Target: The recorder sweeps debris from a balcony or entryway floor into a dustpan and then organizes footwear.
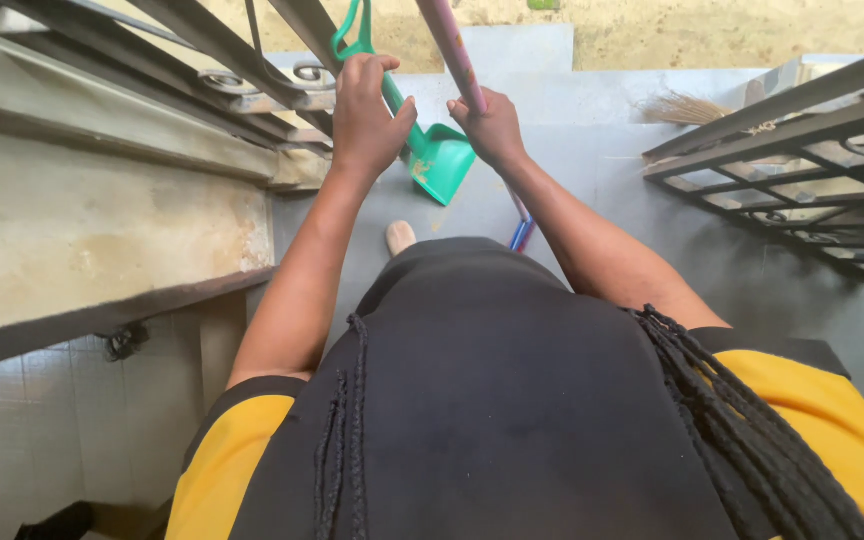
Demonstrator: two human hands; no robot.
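Grey steps (552, 110), left hand (367, 115) — green dustpan (439, 160) just below grip

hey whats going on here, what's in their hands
A person stands on a grey tiled landing between metal railings, looking down. The left hand grips the handle of a green dustpan, whose pan hangs above the floor. The right hand holds a pink broom handle. A straw broom lies on the floor further ahead.
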